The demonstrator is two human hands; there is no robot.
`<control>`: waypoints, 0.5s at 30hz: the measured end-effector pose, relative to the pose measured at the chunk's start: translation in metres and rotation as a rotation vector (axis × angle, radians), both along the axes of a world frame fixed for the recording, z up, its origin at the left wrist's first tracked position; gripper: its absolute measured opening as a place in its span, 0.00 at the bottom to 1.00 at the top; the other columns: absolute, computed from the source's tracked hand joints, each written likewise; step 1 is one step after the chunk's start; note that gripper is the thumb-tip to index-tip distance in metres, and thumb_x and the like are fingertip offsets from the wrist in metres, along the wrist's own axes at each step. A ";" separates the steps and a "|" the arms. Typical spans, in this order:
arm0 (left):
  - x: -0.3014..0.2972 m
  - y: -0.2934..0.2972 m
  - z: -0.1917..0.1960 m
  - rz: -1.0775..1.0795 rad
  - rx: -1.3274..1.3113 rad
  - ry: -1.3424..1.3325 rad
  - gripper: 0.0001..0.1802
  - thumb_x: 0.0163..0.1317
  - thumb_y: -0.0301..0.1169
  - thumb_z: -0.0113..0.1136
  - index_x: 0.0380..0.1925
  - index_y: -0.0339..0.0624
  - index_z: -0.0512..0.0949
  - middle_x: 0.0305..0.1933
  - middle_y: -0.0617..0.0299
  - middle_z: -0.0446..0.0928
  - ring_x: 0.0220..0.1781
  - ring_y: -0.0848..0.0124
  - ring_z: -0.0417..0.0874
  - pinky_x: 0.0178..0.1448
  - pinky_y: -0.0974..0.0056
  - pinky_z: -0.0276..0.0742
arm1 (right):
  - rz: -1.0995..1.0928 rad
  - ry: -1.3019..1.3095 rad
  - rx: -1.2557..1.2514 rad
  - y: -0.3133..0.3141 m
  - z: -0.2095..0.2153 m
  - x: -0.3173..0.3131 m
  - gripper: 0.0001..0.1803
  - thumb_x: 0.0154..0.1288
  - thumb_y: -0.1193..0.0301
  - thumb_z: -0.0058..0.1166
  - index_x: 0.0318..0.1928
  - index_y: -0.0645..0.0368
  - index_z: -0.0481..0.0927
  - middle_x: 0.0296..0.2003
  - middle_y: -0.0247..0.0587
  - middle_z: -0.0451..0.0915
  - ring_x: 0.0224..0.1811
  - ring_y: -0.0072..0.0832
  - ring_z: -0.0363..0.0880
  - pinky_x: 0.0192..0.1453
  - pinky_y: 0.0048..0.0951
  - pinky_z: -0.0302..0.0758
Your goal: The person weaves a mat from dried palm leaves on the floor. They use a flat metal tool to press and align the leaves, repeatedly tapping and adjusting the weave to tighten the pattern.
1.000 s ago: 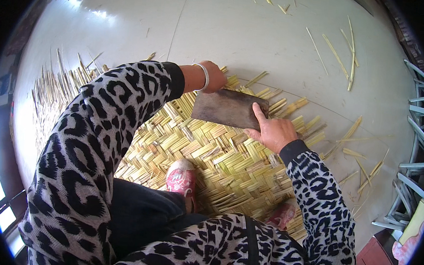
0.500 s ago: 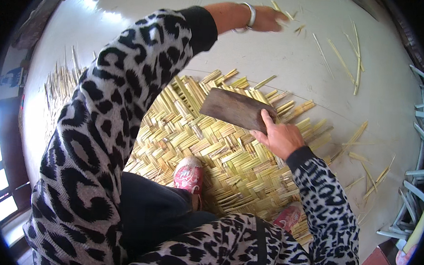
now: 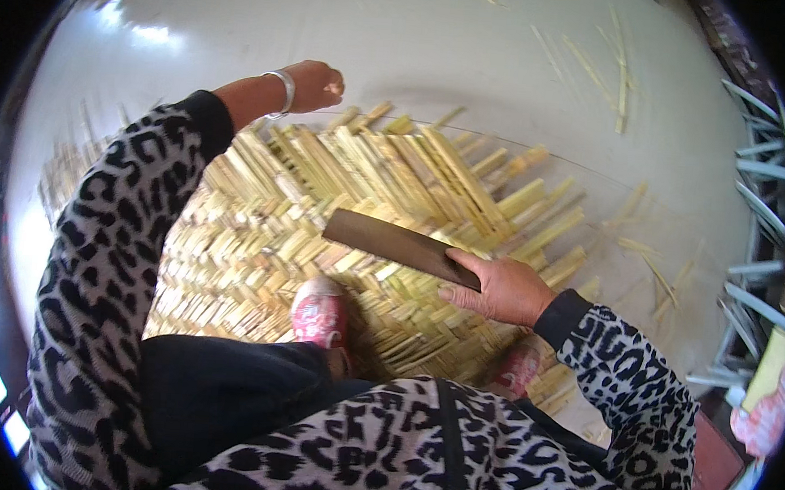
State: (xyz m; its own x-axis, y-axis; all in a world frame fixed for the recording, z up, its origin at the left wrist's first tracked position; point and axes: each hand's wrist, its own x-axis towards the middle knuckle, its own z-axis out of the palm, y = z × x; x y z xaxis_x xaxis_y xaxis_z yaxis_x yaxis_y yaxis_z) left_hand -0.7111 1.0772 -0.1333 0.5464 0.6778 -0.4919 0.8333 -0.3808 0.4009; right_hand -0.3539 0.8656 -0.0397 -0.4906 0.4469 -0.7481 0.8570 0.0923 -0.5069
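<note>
While crouched over the woven mat (image 3: 258, 237), working with both hands. Left of the mat, noted a blurred bundle of pale strips (image 3: 64, 171) on the grey floor (image 3: 476, 52). At the mat's far-left corner, found the left hand (image 3: 317, 86), silver bangle (image 3: 282, 90) on the wrist, curled into a fist; may be pinching a thin strip, but cannot tell for certain. Across the mat's near half, observed a tight, finished herringbone weave, pinned near the middle by a pink shoe (image 3: 319, 312). Over the mat's centre, recorded a dark flat blade (image 3: 397, 243), tilted just above the weave. Right of centre, found the right hand (image 3: 498, 287) clamped on the blade's near end, thumb on top. At the mat's near-right edge, noted a second pink shoe (image 3: 518, 369), partly hidden. Along the far and right edges, saw unwoven strip ends (image 3: 538, 209) fanning out loose. Beyond the mat to the far right, logged scattered strips (image 3: 619, 61) on the floor. Judged well advanced: bulk woven, far-right border not yet woven in or closed.
</note>
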 end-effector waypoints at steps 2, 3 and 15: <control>0.022 0.003 -0.003 -0.066 0.028 0.017 0.15 0.63 0.38 0.57 0.44 0.40 0.81 0.47 0.47 0.83 0.51 0.53 0.84 0.58 0.53 0.77 | -0.171 0.070 0.000 -0.004 0.006 0.026 0.43 0.65 0.37 0.48 0.67 0.56 0.68 0.41 0.62 0.82 0.44 0.49 0.83 0.48 0.41 0.78; 0.033 0.006 -0.003 -0.088 0.036 0.016 0.14 0.64 0.38 0.57 0.42 0.40 0.81 0.45 0.49 0.84 0.47 0.56 0.85 0.56 0.54 0.78 | -0.307 0.091 -0.019 -0.002 0.010 0.038 0.39 0.67 0.42 0.51 0.67 0.59 0.69 0.50 0.60 0.81 0.53 0.46 0.81 0.57 0.35 0.75; 0.205 0.012 0.028 0.157 -0.420 -0.539 0.19 0.67 0.44 0.55 0.44 0.40 0.81 0.39 0.61 0.85 0.41 0.74 0.85 0.43 0.67 0.79 | -0.292 -0.041 0.169 -0.001 0.013 0.112 0.39 0.70 0.39 0.44 0.66 0.57 0.69 0.41 0.62 0.82 0.45 0.52 0.83 0.51 0.41 0.77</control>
